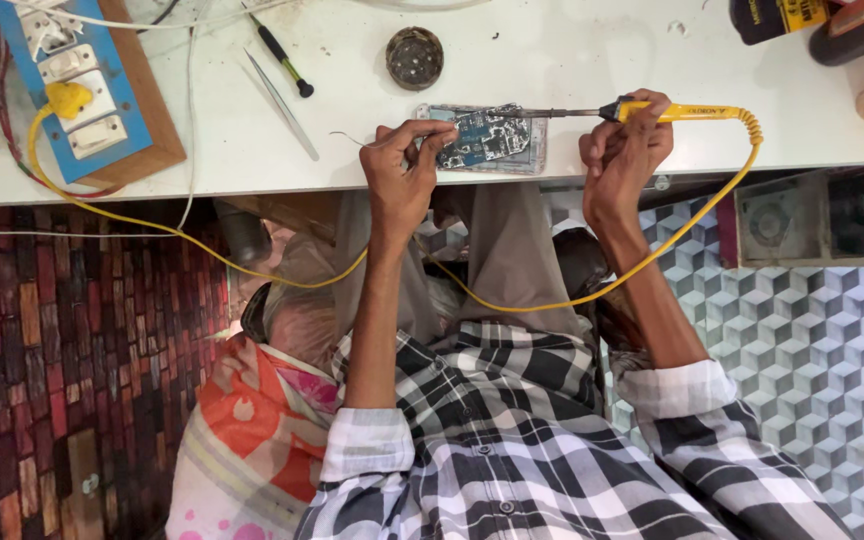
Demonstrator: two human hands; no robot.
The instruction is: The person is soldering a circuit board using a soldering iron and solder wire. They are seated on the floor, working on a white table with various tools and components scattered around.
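Right hand (624, 150) grips the yellow soldering iron (687, 112), tip on the blue circuit board (487, 138) at upper centre of the worktop (552, 50); left hand (404, 165) pinches what looks like solder wire (347, 139). Keep the tip steady.

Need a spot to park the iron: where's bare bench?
Bare white bench between the round tin and the dark bottles; a smaller patch left of the left hand. Crowded around the switch board, tweezers and circuit board.
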